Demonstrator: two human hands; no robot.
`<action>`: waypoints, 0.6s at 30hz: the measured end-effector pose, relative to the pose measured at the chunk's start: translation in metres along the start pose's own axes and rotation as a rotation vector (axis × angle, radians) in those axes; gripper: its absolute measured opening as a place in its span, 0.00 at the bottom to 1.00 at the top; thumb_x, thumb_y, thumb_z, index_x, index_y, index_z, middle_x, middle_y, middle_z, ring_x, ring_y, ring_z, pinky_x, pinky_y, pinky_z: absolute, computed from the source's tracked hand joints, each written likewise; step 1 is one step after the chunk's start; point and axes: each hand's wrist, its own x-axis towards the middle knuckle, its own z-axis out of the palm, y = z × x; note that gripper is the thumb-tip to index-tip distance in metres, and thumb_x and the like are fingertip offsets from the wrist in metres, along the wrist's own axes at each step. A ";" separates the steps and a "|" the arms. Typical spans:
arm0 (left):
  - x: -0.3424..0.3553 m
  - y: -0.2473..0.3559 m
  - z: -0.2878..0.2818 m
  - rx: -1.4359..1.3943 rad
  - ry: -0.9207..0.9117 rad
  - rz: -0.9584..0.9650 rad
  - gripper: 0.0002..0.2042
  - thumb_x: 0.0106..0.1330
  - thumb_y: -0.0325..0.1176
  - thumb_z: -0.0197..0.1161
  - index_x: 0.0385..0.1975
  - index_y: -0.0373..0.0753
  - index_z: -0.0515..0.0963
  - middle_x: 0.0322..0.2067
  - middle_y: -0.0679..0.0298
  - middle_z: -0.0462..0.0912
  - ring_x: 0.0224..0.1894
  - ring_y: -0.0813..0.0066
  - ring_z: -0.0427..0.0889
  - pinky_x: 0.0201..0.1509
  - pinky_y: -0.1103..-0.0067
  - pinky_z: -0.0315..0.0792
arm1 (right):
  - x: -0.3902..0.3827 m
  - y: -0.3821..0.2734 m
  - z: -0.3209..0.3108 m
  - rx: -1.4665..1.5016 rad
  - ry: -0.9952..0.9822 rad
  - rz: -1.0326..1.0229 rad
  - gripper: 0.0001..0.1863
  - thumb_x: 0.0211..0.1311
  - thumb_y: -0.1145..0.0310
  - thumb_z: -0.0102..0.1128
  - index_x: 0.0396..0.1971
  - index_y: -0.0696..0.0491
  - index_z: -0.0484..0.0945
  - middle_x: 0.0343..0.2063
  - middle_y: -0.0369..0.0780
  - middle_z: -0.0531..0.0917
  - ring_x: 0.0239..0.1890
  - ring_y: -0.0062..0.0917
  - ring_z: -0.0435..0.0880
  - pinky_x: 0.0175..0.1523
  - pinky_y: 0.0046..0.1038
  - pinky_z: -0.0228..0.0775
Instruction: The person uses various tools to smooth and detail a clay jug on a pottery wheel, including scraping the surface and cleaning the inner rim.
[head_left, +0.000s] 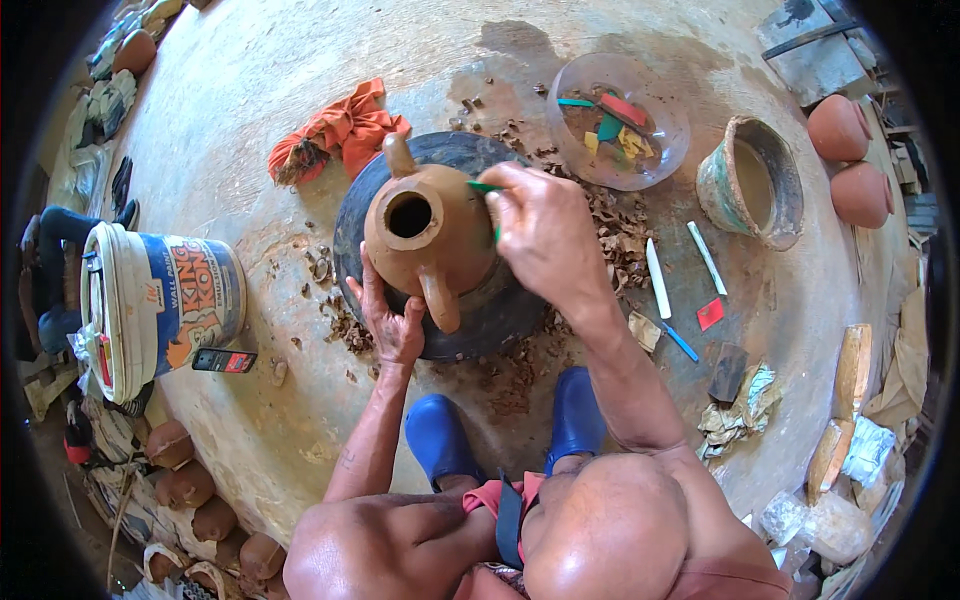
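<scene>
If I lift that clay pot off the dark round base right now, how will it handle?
The clay pot looks unfired, with fresh shavings around it, so probably soft and easily dented. Its handle and spout seem fragile grips. Being hollow and open-mouthed, it is likely lighter than it looks.

One brown clay jug (425, 240) sits at the fingers, with one dark round turning wheel (500, 305) beneath, one orange rag (345, 128), one clear plastic bowl (620, 120), two white sticks (657, 280), one white bucket (160, 305) and two blue clogs (575, 415) around.
</scene>
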 end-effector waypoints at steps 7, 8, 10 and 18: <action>-0.007 -0.001 0.001 0.042 0.022 -0.008 0.62 0.64 0.84 0.54 0.86 0.40 0.48 0.81 0.53 0.64 0.84 0.55 0.58 0.85 0.45 0.19 | 0.003 -0.015 -0.016 0.187 0.038 0.098 0.10 0.71 0.74 0.62 0.46 0.59 0.88 0.32 0.50 0.91 0.34 0.35 0.90 0.41 0.38 0.82; -0.007 0.002 0.004 0.047 0.021 -0.005 0.62 0.64 0.84 0.55 0.86 0.40 0.47 0.81 0.53 0.63 0.84 0.55 0.58 0.85 0.44 0.19 | 0.002 0.003 -0.016 0.152 0.051 0.211 0.11 0.69 0.74 0.61 0.45 0.59 0.88 0.34 0.54 0.90 0.38 0.48 0.93 0.44 0.45 0.83; -0.007 0.009 0.014 0.047 0.026 0.001 0.62 0.64 0.84 0.55 0.86 0.40 0.47 0.82 0.53 0.62 0.84 0.54 0.58 0.85 0.44 0.19 | -0.012 0.036 -0.006 0.079 -0.021 0.207 0.11 0.69 0.74 0.61 0.45 0.60 0.87 0.34 0.55 0.90 0.38 0.48 0.93 0.45 0.45 0.84; -0.019 0.014 0.015 0.049 0.084 -0.053 0.61 0.66 0.82 0.54 0.87 0.41 0.42 0.83 0.53 0.58 0.86 0.54 0.54 0.85 0.44 0.20 | -0.006 -0.033 0.002 0.119 0.018 -0.075 0.10 0.69 0.73 0.61 0.43 0.61 0.86 0.33 0.54 0.86 0.39 0.52 0.87 0.47 0.50 0.80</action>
